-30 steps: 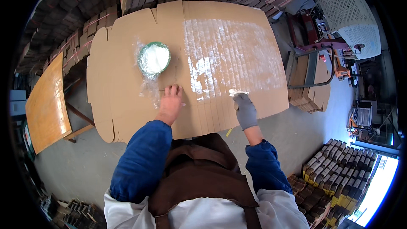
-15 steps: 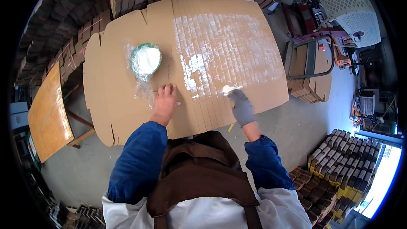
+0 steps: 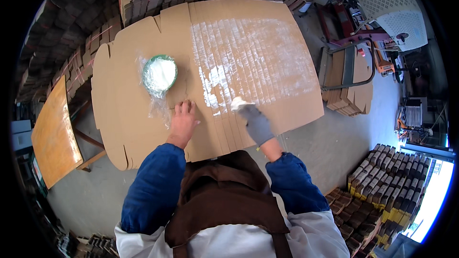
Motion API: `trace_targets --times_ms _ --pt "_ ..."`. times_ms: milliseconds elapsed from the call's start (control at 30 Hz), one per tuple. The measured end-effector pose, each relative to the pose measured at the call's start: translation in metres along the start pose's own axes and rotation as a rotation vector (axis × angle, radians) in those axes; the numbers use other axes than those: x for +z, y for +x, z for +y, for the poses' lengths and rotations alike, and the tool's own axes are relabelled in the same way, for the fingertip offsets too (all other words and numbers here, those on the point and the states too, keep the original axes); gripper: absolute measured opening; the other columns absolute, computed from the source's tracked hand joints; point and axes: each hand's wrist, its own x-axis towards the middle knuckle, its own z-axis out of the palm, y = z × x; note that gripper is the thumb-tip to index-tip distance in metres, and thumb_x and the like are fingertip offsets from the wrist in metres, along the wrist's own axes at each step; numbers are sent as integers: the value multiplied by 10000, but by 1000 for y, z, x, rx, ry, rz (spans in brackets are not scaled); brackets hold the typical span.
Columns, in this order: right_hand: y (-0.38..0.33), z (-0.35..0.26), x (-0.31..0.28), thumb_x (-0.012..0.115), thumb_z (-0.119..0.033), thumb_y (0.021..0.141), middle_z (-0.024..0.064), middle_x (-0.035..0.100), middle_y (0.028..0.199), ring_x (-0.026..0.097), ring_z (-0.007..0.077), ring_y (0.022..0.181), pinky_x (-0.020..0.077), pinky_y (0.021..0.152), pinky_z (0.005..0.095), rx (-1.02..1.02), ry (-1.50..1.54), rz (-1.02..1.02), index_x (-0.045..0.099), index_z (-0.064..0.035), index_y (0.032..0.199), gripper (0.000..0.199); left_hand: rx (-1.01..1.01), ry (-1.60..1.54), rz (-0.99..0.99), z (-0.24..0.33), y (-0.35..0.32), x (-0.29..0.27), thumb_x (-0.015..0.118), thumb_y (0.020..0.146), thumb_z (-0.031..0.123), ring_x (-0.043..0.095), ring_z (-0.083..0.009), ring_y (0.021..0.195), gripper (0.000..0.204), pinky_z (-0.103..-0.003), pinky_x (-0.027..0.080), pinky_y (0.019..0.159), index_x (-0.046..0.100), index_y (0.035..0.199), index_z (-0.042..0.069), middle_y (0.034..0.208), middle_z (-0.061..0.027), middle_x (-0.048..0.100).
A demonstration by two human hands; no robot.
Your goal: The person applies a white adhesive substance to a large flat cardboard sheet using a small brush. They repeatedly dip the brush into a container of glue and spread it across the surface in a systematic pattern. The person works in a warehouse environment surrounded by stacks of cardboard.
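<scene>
My right hand [image 3: 257, 125], in a grey glove, grips a white paste-smeared wad [image 3: 240, 103]; whether it is a cloth or a brush I cannot tell. The wad touches the near part of overlapping cardboard strips streaked with white paste [image 3: 258, 57]. Bare and with fingers stretched out, my left hand [image 3: 183, 123] rests on the flat brown cardboard [image 3: 119, 100] left of the strips. Just beyond it stands a green bowl [image 3: 175, 77] of white paste [image 3: 164, 71], lined with clear plastic film [image 3: 158, 107] that spills toward my left hand.
Stacks of folded cardboard [image 3: 167, 0] line the back and left. A wooden board [image 3: 56, 131] leans at the left. On the right stands a metal-framed cart [image 3: 351, 67] with cardboard sheets. Bundled stacks [image 3: 387, 177] sit at the lower right.
My right hand has moved left and slightly nearer with the white wad, along the near side of the pasted strips. My left hand stays resting on the cardboard.
</scene>
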Motion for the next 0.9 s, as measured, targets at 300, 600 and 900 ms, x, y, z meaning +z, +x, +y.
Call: trace_targets --times_ms 300,600,900 --pt "41 7 -6 591 32 751 87 626 1237 663 334 985 563 818 458 111 14 -6 677 -175 1165 470 -15 15 -35 -2 -3 -1 796 785 323 408 -316 1296 749 -367 495 1002 469 1410 69 1406 -97 416" --pt "98 8 5 591 23 782 81 624 1146 670 340 890 569 742 446 72 -67 61 652 -180 1142 418 -75 -68 -57 6 -1 -23 790 779 334 412 -305 1312 750 -384 512 979 480 1409 69 1403 -83 426" --pt "164 5 5 572 -24 864 155 597 1028 670 347 814 566 696 465 24 -49 103 627 -120 1143 300 -97 -124 -40 7 -4 -18 797 764 333 417 -300 1313 766 -385 504 975 486 1406 54 1399 -86 432"
